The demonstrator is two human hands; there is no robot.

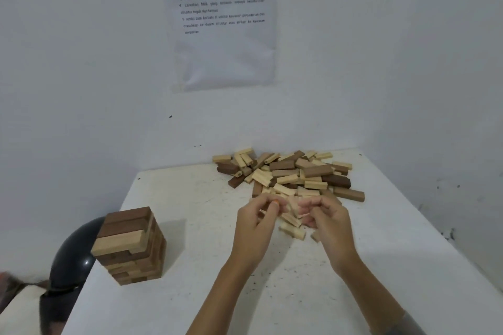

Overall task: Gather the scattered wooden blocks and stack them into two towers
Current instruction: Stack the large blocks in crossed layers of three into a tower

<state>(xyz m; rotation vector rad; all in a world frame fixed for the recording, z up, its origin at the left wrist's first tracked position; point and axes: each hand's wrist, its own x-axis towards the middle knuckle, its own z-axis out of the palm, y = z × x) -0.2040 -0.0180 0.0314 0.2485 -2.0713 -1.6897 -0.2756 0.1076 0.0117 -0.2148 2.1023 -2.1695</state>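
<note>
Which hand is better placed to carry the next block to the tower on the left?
Left, probably. The left hand is nearer the tower, with only bare table between; the right hand would have to cross over it.

Blurry txt on wall sheet point(223, 57), top off-frame; near blocks point(292, 221) smeared, partly hidden.

We see a white table point(190, 198) flecked with dark specks, a pile of blocks point(291, 174) mixing pale cream, tan and dark brown, a tower point(130, 245) banded in those same browns, a glossy black dome point(73, 255), and a white sheet point(223, 22) with black print
</note>
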